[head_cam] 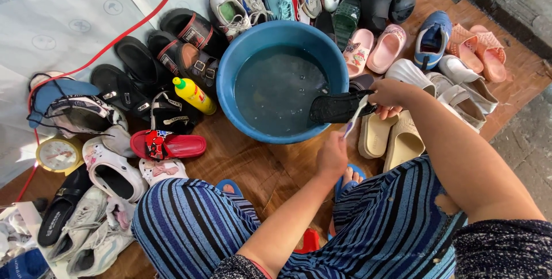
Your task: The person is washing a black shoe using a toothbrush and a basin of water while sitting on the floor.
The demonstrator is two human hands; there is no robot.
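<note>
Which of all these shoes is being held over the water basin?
The black sandal, gripped by the right hand over the blue basin; every other shoe lies on the floor.

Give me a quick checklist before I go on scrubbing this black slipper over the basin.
1. Slipper held by right hand: ok.
2. Brush gripped in left hand: ok.
3. Slipper over basin, not floor: ok.
4. Water in basin: ok.
5. Yellow bottle capped: cannot tell.
</note>
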